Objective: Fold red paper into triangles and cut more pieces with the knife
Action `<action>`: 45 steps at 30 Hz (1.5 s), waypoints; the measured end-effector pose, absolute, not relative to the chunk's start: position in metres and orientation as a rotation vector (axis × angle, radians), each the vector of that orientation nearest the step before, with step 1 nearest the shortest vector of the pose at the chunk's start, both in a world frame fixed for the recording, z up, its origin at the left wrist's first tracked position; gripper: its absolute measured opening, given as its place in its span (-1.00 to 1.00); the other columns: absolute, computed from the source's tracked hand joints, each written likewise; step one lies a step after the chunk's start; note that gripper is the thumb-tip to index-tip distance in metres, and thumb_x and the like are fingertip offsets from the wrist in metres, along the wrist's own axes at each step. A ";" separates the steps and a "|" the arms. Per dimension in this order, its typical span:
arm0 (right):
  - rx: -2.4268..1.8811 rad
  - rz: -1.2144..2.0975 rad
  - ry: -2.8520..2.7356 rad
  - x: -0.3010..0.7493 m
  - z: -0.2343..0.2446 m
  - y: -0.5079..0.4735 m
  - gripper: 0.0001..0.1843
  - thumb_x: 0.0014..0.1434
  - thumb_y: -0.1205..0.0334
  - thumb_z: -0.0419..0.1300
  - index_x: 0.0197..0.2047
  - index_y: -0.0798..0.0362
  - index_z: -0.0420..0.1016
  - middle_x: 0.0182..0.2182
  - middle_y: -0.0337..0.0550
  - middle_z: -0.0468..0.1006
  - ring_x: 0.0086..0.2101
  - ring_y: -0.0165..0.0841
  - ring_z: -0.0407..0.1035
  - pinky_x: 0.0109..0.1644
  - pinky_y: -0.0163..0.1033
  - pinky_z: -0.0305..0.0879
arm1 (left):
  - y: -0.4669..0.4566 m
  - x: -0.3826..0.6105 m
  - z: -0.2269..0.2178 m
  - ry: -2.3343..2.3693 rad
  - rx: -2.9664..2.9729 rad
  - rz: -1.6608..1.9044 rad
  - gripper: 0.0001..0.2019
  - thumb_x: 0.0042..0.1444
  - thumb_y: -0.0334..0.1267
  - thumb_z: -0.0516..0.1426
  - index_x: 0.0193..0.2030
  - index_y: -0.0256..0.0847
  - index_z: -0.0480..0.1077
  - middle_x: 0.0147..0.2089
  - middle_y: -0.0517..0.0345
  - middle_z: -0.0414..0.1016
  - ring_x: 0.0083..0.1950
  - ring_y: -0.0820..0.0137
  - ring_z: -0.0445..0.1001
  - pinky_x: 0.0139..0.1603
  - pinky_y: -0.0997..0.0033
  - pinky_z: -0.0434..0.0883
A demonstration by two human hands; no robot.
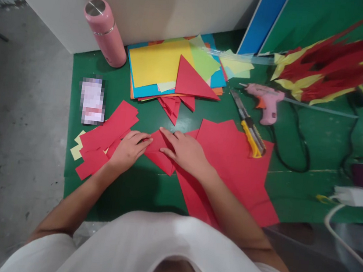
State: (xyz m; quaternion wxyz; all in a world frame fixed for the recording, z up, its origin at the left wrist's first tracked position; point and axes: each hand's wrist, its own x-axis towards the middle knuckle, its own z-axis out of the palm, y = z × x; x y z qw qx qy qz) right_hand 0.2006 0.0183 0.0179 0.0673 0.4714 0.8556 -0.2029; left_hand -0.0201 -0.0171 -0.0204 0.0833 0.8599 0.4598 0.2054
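Note:
A folded piece of red paper [161, 160] lies on the green table between my two hands. My left hand [128, 149] has its fingers closed at the paper's left corner, pinching the edge. Across the paper's upper right part rests my right hand [184, 149], with fingers stretched out and thumb apart, pressing it down. Several red paper strips [112, 123] are fanned out beside my left hand. Under my right wrist and forearm spread large red sheets [234, 160]. Folded red triangles [193, 82] sit beyond my hands, on and by a stack of coloured paper [157, 64].
A yellow utility knife [250, 135] lies on the red sheets, near a pink glue gun [265, 100] with a black cord. A pink flask [106, 34] and a blurred phone-like object [92, 101] stand left. Red and yellow paper spikes [329, 66] fill the far right.

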 end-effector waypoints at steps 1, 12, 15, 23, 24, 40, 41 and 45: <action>1.420 -0.611 2.577 0.201 0.018 0.018 -0.33 0.37 -0.08 0.03 0.43 0.00 0.09 -0.05 0.03 0.50 -0.14 -0.16 0.42 -0.28 -0.23 0.16 | -0.018 -0.020 -0.020 1.379 2.555 0.605 -0.73 0.37 -0.29 0.01 -0.02 -0.20 0.53 -0.04 -0.05 0.58 -0.07 0.28 0.49 -0.04 0.21 0.46; 1.400 -0.575 2.576 0.202 0.017 0.018 -0.31 0.37 -0.13 -0.02 0.45 -0.02 0.03 -0.05 0.03 0.50 -0.17 -0.16 0.41 -0.30 -0.23 0.11 | -0.041 -0.021 -0.019 1.549 2.485 0.637 -0.74 0.36 -0.33 0.02 0.04 -0.19 0.50 0.09 0.02 0.58 -0.09 0.30 0.49 -0.01 0.20 0.44; 1.397 -0.571 2.576 0.202 0.016 0.018 -0.30 0.37 -0.15 -0.04 0.45 -0.03 0.02 -0.05 0.02 0.50 -0.17 -0.16 0.41 -0.29 -0.23 0.11 | -0.045 -0.017 -0.018 1.577 2.494 0.699 -0.74 0.36 -0.38 0.00 0.03 -0.23 0.48 0.08 0.00 0.59 -0.10 0.29 0.51 -0.04 0.19 0.43; 1.418 -0.575 2.562 0.201 0.016 0.018 -0.29 0.37 -0.15 -0.03 0.45 0.00 0.02 -0.05 0.03 0.50 -0.17 -0.16 0.41 -0.31 -0.24 0.11 | -0.050 -0.012 -0.012 1.594 2.502 0.782 -0.72 0.35 -0.44 -0.04 0.06 -0.20 0.43 0.04 -0.04 0.61 -0.06 0.29 0.58 -0.05 0.18 0.40; 1.425 -0.574 2.554 0.201 0.016 0.018 -0.28 0.37 -0.15 -0.03 0.46 0.02 0.01 -0.05 0.04 0.50 -0.18 -0.16 0.41 -0.31 -0.24 0.11 | -0.050 -0.011 -0.011 1.596 2.504 0.781 -0.72 0.34 -0.45 -0.04 0.05 -0.21 0.43 0.04 -0.04 0.61 -0.07 0.29 0.58 -0.05 0.18 0.40; 1.307 -0.516 2.589 0.203 0.017 0.019 -0.38 0.36 -0.20 -0.07 0.42 -0.26 0.09 -0.12 0.01 0.45 -0.28 -0.21 0.37 -0.39 -0.27 -0.07 | -0.041 -0.003 -0.007 1.808 2.306 0.741 -0.85 0.26 -0.39 0.05 -0.22 -0.21 0.45 -0.12 -0.03 0.50 -0.11 0.24 0.44 -0.02 0.17 0.37; 1.305 -0.519 2.592 0.203 0.017 0.019 -0.37 0.35 -0.21 -0.08 0.42 -0.26 0.09 -0.12 0.01 0.45 -0.28 -0.21 0.37 -0.39 -0.27 -0.06 | -0.040 -0.002 -0.007 1.820 2.274 0.735 -0.87 0.26 -0.37 0.06 -0.21 -0.20 0.44 -0.13 -0.02 0.49 -0.10 0.24 0.43 -0.02 0.18 0.37; 1.334 -0.571 2.626 0.204 0.015 0.018 -0.31 0.33 -0.22 -0.02 0.42 -0.15 0.09 -0.07 0.03 0.47 -0.23 -0.18 0.40 -0.34 -0.26 0.06 | -0.038 0.007 -0.013 2.009 2.098 0.709 -0.84 0.26 -0.21 0.11 -0.09 -0.22 0.38 -0.12 -0.06 0.45 -0.08 0.15 0.40 -0.04 0.11 0.32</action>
